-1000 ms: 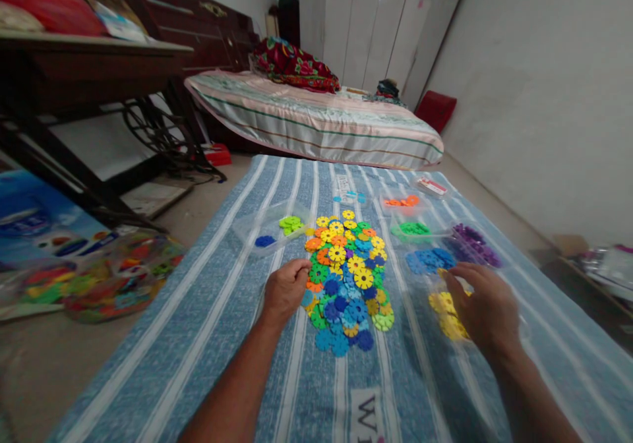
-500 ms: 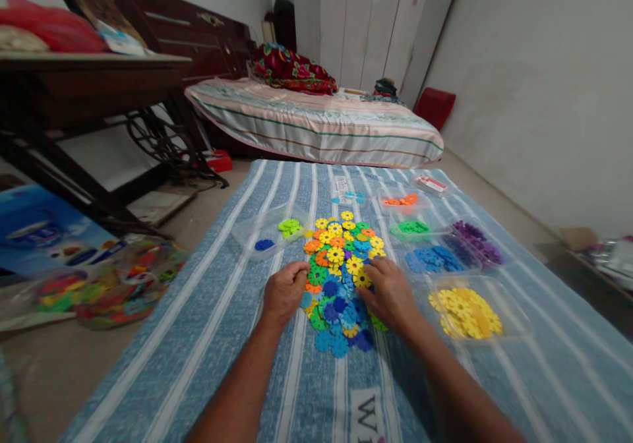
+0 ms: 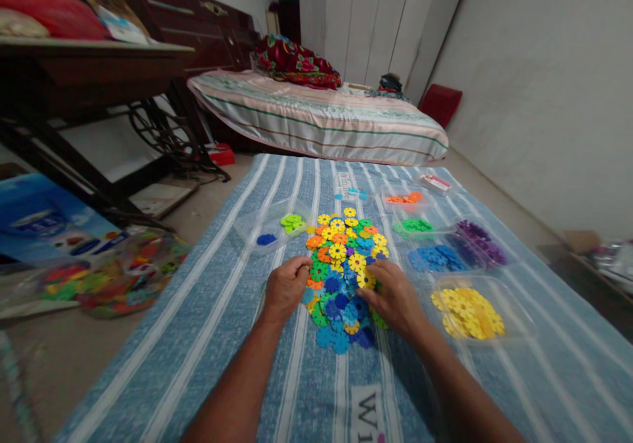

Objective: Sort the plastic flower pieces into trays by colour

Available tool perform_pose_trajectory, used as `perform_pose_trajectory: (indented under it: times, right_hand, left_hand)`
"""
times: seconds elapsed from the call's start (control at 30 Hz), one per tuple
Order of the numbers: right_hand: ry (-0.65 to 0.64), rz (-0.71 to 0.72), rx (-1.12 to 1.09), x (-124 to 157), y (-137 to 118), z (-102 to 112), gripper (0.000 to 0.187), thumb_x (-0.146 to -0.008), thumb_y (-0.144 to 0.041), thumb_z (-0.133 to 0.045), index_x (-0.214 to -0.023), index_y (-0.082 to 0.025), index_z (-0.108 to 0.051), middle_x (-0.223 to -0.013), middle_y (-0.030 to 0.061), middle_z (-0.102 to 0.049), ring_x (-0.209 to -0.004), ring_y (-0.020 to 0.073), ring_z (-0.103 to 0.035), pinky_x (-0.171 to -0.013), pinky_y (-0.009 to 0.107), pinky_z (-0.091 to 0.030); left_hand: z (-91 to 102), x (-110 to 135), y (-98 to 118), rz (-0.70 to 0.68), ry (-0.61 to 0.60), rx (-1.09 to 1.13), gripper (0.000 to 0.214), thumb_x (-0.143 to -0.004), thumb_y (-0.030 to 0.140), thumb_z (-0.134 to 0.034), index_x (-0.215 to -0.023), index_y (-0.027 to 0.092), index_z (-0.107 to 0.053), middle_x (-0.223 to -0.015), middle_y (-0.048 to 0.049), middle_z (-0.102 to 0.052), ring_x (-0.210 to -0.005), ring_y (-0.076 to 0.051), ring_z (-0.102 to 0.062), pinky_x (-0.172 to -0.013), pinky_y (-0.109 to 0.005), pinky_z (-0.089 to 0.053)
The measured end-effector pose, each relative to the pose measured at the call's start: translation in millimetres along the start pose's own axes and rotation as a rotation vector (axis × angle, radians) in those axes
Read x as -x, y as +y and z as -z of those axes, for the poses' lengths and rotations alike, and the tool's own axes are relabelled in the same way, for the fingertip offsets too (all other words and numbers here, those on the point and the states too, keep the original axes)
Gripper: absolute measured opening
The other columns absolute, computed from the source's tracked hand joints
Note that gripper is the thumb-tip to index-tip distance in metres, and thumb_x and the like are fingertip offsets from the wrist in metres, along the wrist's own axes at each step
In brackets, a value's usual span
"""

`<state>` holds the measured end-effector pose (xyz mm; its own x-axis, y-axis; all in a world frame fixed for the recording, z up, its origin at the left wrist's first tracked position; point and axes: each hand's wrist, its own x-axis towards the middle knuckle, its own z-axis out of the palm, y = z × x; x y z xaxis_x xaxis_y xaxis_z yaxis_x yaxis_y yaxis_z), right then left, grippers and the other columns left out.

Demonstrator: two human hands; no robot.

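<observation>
A heap of flat plastic flower discs point(image 3: 343, 265) in yellow, orange, green and blue lies on a blue striped cloth point(image 3: 208, 324). My left hand point(image 3: 285, 288) rests curled at the heap's left edge, fingers closed over discs there. My right hand point(image 3: 393, 298) lies on the heap's right side, its fingertips pinched on a yellow disc point(image 3: 364, 278). To the right, a clear tray point(image 3: 519, 318) holds yellow discs.
More clear trays hold blue point(image 3: 435, 257), purple point(image 3: 477, 240), green point(image 3: 415, 227), orange point(image 3: 403, 199) and lime discs point(image 3: 291, 221). A bag of mixed discs point(image 3: 123, 275) lies on the floor at left. A mattress point(image 3: 321, 117) and a dark table point(image 3: 74, 74) stand beyond.
My right hand left the yellow tray at the right and came to the heap's right side, closing on a yellow disc. My left hand stayed at the heap's left edge.
</observation>
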<state>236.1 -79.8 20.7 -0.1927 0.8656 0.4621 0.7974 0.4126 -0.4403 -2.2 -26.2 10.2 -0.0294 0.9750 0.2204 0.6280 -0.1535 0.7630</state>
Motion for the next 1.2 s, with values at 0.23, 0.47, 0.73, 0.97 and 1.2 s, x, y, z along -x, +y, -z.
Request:
perform_pose_trajectory:
  times: [0.23,0.47,0.73,0.97,1.2]
  right_hand:
    - [0.179,-0.011,0.123,19,14,45,0.037,-0.088,-0.049,-0.056,-0.107,-0.018,-0.062,-0.109,0.0135,-0.065,-0.105,0.0278,-0.059,-0.091,0.044,-0.049]
    - [0.162,-0.225,0.613,53,42,111,0.039,-0.088,-0.051,-0.047,-0.097,-0.018,-0.066,-0.097,0.0143,-0.066,-0.087,0.0318,-0.06,-0.075,0.048,-0.049]
    - [0.113,-0.039,0.406,37,3,60,0.024,-0.086,-0.037,-0.055,-0.101,-0.019,-0.063,-0.106,0.0138,-0.064,-0.104,0.0315,-0.056,-0.089,0.048,-0.047]
    - [-0.12,-0.054,0.325,-1,-33,8,0.015,-0.077,-0.028,-0.069,-0.089,-0.02,-0.063,-0.101,0.0125,-0.065,-0.11,0.0328,-0.053,-0.09,0.047,-0.045]
    - [-0.067,-0.027,0.33,-5,-27,-7,0.006,-0.081,-0.024,-0.065,-0.086,-0.02,-0.066,-0.1,0.0113,-0.066,-0.109,0.0304,-0.053,-0.092,0.045,-0.044]
  left_hand:
    - [2.0,1,4,0.011,0.002,-0.015,0.027,-0.076,0.027,-0.047,-0.084,0.023,-0.072,-0.089,0.0006,-0.075,-0.081,-0.017,-0.068,-0.078,-0.026,-0.052]
    - [0.6,1,3,0.007,0.004,-0.018,0.026,-0.076,0.028,-0.047,-0.085,0.025,-0.072,-0.089,0.0015,-0.075,-0.082,-0.017,-0.067,-0.08,-0.026,-0.052]
    - [2.5,0,4,0.004,0.005,-0.043,0.028,-0.076,0.029,-0.046,-0.085,0.023,-0.071,-0.089,0.0004,-0.075,-0.08,-0.017,-0.068,-0.077,-0.026,-0.052]
    - [3.2,0,2,-0.012,0.014,-0.037,0.028,-0.076,0.031,-0.045,-0.084,0.024,-0.071,-0.086,0.0014,-0.075,-0.078,-0.017,-0.068,-0.074,-0.025,-0.052]
    - [1.9,-4,-3,-0.007,0.021,-0.023,0.028,-0.075,0.034,-0.047,-0.084,0.024,-0.071,-0.087,0.0012,-0.075,-0.078,-0.017,-0.069,-0.076,-0.025,-0.053]
